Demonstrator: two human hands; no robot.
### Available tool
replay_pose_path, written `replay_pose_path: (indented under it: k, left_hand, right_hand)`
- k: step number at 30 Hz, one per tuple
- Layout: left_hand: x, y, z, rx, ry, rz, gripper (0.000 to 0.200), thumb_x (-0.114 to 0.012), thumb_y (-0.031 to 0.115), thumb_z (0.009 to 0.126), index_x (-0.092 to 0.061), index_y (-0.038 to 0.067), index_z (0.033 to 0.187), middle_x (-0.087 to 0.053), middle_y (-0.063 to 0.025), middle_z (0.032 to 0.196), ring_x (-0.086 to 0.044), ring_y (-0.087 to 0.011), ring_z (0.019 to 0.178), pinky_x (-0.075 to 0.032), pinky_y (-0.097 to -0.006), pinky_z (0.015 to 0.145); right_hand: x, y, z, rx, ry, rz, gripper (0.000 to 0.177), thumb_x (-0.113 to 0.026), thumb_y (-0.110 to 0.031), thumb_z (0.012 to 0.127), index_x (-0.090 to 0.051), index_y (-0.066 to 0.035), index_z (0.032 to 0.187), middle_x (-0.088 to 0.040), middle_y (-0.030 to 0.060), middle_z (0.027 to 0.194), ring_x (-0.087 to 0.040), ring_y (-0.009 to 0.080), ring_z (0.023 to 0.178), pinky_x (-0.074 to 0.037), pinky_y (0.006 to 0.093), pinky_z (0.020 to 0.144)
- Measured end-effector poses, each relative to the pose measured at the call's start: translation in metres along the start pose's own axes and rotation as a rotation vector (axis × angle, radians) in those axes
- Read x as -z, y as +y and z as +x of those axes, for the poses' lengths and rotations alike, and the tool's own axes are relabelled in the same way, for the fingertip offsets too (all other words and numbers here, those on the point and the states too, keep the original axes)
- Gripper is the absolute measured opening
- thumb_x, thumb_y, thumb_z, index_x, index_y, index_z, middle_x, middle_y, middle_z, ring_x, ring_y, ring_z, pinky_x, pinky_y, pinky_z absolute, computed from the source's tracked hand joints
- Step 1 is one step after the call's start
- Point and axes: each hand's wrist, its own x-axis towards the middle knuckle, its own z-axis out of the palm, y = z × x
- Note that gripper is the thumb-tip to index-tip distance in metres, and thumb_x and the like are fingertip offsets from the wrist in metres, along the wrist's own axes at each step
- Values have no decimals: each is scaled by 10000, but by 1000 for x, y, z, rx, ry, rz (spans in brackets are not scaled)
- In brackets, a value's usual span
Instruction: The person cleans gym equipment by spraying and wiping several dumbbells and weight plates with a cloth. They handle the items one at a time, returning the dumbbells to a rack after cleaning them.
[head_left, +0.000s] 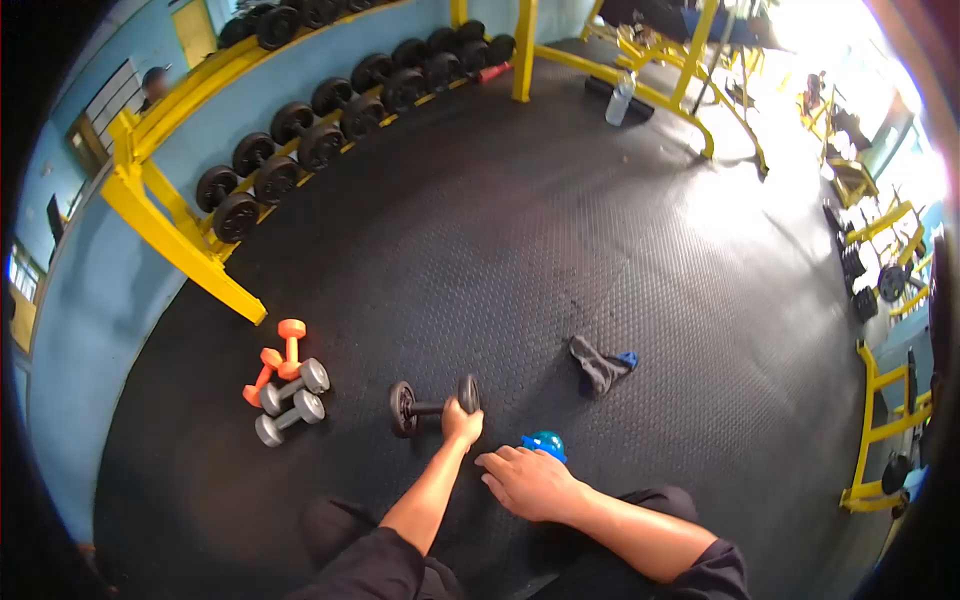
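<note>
A black dumbbell [428, 408] with round plates at both ends lies on the black rubber floor in front of me. My left hand [462, 425] is closed on its right end, at the plate, with the fingertips partly hidden. To the right of it, my right hand [530, 485] hovers low, palm down, fingers stretched out and apart. Just beyond its knuckles is a shiny blue, rounded object [546, 444], partly covered by the hand; I cannot make out its kind or whether the hand touches it. Farther right lies a crumpled grey cloth item [598, 368] with a blue end.
Two orange dumbbells [291, 345] and two grey dumbbells [290, 418] lie together at left. Behind them stands a yellow rack [180, 255] holding several black dumbbells [320, 146]. A clear bottle [620, 100] stands near yellow gym frames at the back. More yellow equipment [890, 430] lines the right side.
</note>
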Motion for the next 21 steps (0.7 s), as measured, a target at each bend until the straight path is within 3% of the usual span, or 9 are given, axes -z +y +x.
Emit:
replay_pose_path:
  k: [3,5,6,8,11,14,15,19,21]
  left_hand:
    - [61,8,-36,0,-93,-32,560,-642,134,712,-613,124,1270,-706,-166,1049,-702,-347,789,-562,-427,622]
    - [110,21,-43,120,-270,10,594,-623,95,693,-620,124,1286,-714,-130,1028,-701,-272,794,-564,-376,624]
    - [124,11,-39,128,-237,15,594,-623,95,693,-620,124,1286,-714,-130,1028,-701,-272,794,-564,-376,624]
    - [145,-10,-23,-62,-248,-200,573,-574,40,684,-655,111,1246,-711,-88,1006,-677,-206,797,-549,-325,639]
    - [153,-39,-1,19,-249,-520,538,-516,-12,674,-675,24,1186,-694,-83,1021,-638,-186,899,-510,-281,778]
    - [152,-78,12,161,-130,-673,532,-535,70,703,-629,-24,1218,-661,-116,1089,-597,-217,1010,-463,-299,892]
    - [153,-75,4,196,3,-658,566,-536,101,741,-564,-37,1289,-641,-143,1145,-582,-232,1047,-444,-313,931]
    - [139,-107,-4,174,126,-700,520,-597,255,866,-537,-27,1299,-617,-158,1212,-568,-266,1130,-436,-359,972]
    - [137,-75,-23,98,150,-434,569,-598,399,938,-507,-53,1272,-571,-225,1265,-569,-301,1154,-436,-390,980]
  right_hand:
    - [3,2,-6,-68,85,51,326,-547,-271,946,-592,-49,1181,-648,168,1022,-648,349,962,-521,442,841]
    - [6,-4,-16,-166,-52,-134,317,-532,-282,949,-608,-59,1161,-653,176,1037,-647,360,981,-521,450,854]
    - [3,-5,-20,-147,-63,-165,294,-539,-284,945,-618,-54,1111,-659,173,1016,-660,345,949,-533,452,823]
    - [-4,-6,-19,-100,-73,-200,278,-546,-286,941,-629,-49,1060,-664,169,994,-674,331,918,-544,454,791]
    - [-9,-2,-13,-51,-24,-116,286,-546,-294,942,-631,-49,1063,-668,172,1007,-678,333,927,-545,459,794]
    - [-14,3,-8,-82,-25,-131,299,-546,-306,943,-630,-47,1069,-671,180,1018,-680,343,934,-545,466,802]
    - [-15,4,-7,-107,-76,-160,316,-550,-322,941,-629,-45,1072,-671,184,1018,-680,349,935,-545,468,808]
    - [-17,7,10,-90,-154,-230,374,-561,-374,933,-623,-36,1079,-670,191,1029,-680,360,945,-544,465,829]
    - [-18,10,25,-101,-186,-204,393,-565,-391,930,-621,-33,1083,-669,194,1036,-676,362,961,-542,467,835]
